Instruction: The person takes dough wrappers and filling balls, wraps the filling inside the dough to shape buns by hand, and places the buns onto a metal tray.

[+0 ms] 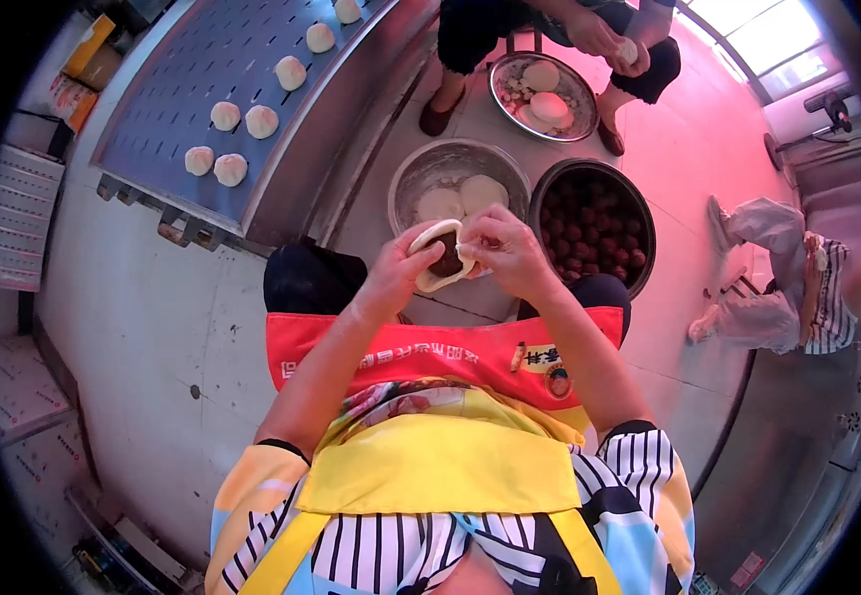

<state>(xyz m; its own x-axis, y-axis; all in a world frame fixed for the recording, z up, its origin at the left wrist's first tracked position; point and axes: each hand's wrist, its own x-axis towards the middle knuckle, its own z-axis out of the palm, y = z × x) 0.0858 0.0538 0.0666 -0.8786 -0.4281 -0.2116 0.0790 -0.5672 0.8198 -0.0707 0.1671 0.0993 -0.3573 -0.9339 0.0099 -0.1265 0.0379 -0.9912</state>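
Between my two hands is a round dough wrapper [428, 280] with dark filling [445, 256] in its middle. My left hand [398, 273] holds it from the left, the thumb over the filling. The fingers of my right hand [498, 246] pinch its right edge. Just beyond my hands, a metal bowl [403, 178] holds flat rounds of dough [483, 192]. To the right of it, a dark-rimmed tub [651, 223] is full of dark red-brown balls [594, 213]. A red and yellow apron [391, 347] covers my lap.
A perforated tray [168, 119] with several filled buns [262, 122] stands at the upper left. Opposite me a person's hands [617, 50] hold dough above another metal bowl [579, 124]. Another person [773, 278] is at the right. Boxes [29, 397] stand at the left.
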